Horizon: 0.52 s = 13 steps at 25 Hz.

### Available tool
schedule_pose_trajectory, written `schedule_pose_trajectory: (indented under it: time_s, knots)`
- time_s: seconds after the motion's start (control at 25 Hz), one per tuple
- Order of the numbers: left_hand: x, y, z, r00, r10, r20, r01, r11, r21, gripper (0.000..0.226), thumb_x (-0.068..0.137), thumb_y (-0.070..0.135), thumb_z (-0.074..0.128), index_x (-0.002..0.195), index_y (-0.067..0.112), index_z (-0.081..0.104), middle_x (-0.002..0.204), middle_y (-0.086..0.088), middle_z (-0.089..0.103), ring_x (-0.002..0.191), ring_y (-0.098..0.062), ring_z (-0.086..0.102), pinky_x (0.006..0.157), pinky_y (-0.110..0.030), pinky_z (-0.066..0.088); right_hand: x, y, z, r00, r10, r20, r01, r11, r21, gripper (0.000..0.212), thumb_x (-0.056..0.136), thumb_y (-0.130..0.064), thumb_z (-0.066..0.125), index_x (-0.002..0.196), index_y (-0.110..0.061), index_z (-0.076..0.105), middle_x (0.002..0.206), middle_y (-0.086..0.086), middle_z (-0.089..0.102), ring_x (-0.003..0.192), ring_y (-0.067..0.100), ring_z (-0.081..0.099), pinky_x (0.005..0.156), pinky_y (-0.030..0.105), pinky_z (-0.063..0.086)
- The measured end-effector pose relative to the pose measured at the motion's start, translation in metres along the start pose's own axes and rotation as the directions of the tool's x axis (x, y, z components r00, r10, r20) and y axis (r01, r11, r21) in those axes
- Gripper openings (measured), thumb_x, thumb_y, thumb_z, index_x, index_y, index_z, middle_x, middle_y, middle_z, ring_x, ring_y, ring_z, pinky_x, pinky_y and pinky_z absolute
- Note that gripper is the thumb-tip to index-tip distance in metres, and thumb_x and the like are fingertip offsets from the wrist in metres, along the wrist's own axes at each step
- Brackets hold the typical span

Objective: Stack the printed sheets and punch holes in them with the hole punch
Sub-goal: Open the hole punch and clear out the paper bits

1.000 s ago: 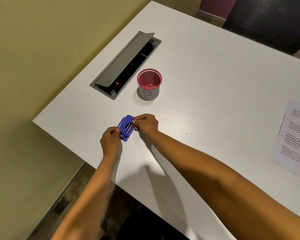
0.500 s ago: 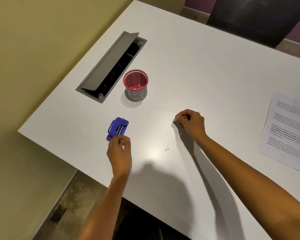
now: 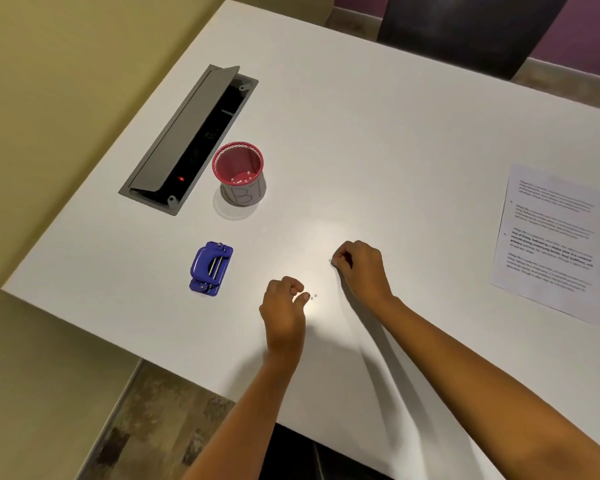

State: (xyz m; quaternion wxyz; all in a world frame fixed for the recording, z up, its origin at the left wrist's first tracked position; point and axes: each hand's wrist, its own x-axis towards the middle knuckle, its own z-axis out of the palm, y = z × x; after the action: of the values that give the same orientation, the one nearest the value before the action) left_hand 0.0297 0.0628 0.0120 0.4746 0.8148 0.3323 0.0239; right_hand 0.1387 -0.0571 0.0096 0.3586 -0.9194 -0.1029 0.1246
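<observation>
The blue hole punch (image 3: 210, 268) lies by itself on the white table (image 3: 378, 140), near its left edge. The printed sheets (image 3: 551, 240) lie flat in a stack at the far right. My left hand (image 3: 284, 306) is right of the punch with fingers curled, its fingertip touching two tiny white paper dots (image 3: 313, 297) on the table. My right hand (image 3: 361, 266) rests further right, fingers pinched together with one paper dot (image 3: 330, 260) at their tips. Neither hand touches the punch or the sheets.
A red mesh cup (image 3: 239, 174) marked "B" holds several paper dots, behind the punch. An open grey cable box (image 3: 187, 140) is set into the table at the back left. A dark chair (image 3: 465, 26) stands at the far side.
Both hands let go of the hole punch, which now lies on the table. My right hand went right to one dot; my left hand then moved right to the two dots.
</observation>
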Motion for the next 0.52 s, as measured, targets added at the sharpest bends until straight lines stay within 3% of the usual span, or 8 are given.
schedule_pose_trajectory:
  time_s: [0.36, 0.52]
  knots:
    - [-0.0009, 0.0040, 0.0039, 0.998, 0.016, 0.057, -0.022, 0.994, 0.111, 0.009, 0.082, 0.010, 0.069, 0.090, 0.011, 0.064, 0.092, -0.004, 0.059, 0.086, -0.021, 0.060, 0.088, -0.049, 0.046, 0.0075, -0.0069, 0.0025, 0.989, -0.111, 0.095, 0.126, 0.978, -0.164, 0.011, 0.089, -0.005, 0.053, 0.085, -0.003, 0.064, 0.085, 0.011, 0.064, 0.075, 0.026, 0.059, 0.069, 0.040, 0.051]
    - [-0.0004, 0.0024, 0.0031, 0.998, 0.022, 0.054, -0.027, 0.996, 0.086, 0.009, 0.082, 0.006, 0.068, 0.089, 0.010, 0.064, 0.089, 0.001, 0.055, 0.082, -0.018, 0.057, 0.086, -0.050, 0.047, 0.0059, -0.0094, 0.0029, 0.972, -0.159, 0.172, 0.202, 0.941, -0.270, 0.020, 0.079, 0.012, 0.046, 0.086, -0.002, 0.058, 0.088, 0.013, 0.058, 0.077, 0.029, 0.056, 0.066, 0.039, 0.047]
